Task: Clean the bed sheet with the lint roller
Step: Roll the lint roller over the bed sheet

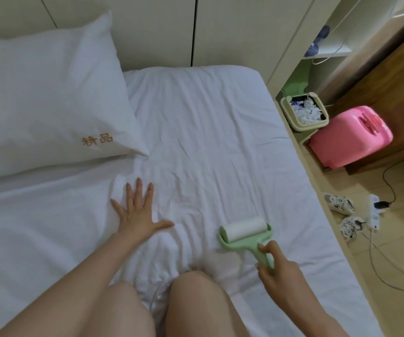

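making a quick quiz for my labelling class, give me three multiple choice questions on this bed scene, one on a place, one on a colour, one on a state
1. Where does the bin of crumpled paper stand?
A. on the pillow
B. to the right of the bed sheet, beside the pink container
C. between the person's knees

2. What colour is the frame of the lint roller?
A. pink
B. green
C. blue

3. What is the left hand doing?
A. lying flat on the bed sheet, fingers spread
B. gripping the roller's handle
C. lifting the pillow

Answers:
1 B: the bin sits past the sheet's right edge, next to the pink container.
2 B: frame and handle are pale green, and the right hand grips the handle.
3 A: its palm is down and it holds nothing.
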Motion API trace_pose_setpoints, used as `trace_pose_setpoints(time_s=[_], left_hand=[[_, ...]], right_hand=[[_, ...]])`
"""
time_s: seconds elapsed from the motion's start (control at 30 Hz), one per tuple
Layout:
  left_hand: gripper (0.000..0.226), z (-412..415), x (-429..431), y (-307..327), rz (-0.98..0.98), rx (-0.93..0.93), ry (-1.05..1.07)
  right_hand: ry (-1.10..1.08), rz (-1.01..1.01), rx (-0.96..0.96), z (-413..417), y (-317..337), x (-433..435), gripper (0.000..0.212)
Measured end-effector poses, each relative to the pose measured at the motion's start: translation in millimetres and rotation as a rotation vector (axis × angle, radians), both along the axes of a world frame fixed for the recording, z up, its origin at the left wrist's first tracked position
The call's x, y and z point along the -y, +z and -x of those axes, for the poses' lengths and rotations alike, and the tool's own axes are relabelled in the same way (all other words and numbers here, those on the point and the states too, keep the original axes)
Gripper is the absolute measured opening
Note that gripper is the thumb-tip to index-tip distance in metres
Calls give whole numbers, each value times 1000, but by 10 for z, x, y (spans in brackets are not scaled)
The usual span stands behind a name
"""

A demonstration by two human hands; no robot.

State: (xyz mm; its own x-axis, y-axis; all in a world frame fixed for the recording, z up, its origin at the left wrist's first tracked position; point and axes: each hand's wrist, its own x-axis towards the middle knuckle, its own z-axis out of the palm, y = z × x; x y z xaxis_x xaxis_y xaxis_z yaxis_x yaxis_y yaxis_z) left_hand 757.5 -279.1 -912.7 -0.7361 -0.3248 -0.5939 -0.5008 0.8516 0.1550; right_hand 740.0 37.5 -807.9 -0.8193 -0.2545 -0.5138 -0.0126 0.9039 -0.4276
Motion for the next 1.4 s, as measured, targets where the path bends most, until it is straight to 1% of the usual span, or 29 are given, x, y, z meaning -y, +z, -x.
trace_pose_setpoints(time_s=[0.03, 0.1, 0.17, 0.2, 0.3, 0.43, 0.57, 0.67, 0.77, 0.93, 1.03, 1.13, 1.2, 1.27, 1.33, 1.4], left_hand=[[129, -51, 30, 32, 18, 42, 12], [138, -112, 103, 80, 49, 132, 29], [143, -114, 157, 111, 36, 193, 33], [145, -99, 167, 117, 31, 215, 24], [149, -39, 154, 129, 59, 290, -19], [153, -18, 135, 81, 82, 318, -36], [155, -62, 68, 10, 137, 243, -5], [156, -73, 52, -26, 142, 202, 13], [156, -97, 52, -65, 128, 162, 26], [153, -100, 51, -96, 129, 162, 44], [153, -80, 59, -89, 134, 166, 42], [154, -60, 41, -74, 165, 192, 32], [155, -52, 29, -80, 187, 188, 29], [155, -58, 24, -82, 187, 172, 35], [155, -74, 21, -85, 187, 160, 37], [154, -79, 19, -89, 191, 155, 37]], right_hand=[[-17, 26, 35, -36, 25, 73, 34], [-69, 65, 162, -135, 52, 186, 44], [-98, 86, 248, -232, 38, 234, 48], [-77, 59, 251, -269, 9, 227, 49], [94, -178, 125, -310, -45, 139, 49], [159, -274, 71, -402, -83, 212, 40], [163, -264, 12, -375, -187, 419, 36], [253, -248, -122, -85, -283, 708, 30], [301, -192, -225, 315, -335, 1099, 31], [273, -78, -256, 984, -430, 1798, 32], [289, -44, -262, 1104, -440, 1998, 32], [303, -59, -256, 777, -451, 1627, 37], [325, -84, -224, 398, -448, 1200, 36], [333, -114, -124, 43, -439, 789, 29], [294, -148, -5, -188, -451, 503, 31], [303, -202, 19, -241, -449, 396, 29]])
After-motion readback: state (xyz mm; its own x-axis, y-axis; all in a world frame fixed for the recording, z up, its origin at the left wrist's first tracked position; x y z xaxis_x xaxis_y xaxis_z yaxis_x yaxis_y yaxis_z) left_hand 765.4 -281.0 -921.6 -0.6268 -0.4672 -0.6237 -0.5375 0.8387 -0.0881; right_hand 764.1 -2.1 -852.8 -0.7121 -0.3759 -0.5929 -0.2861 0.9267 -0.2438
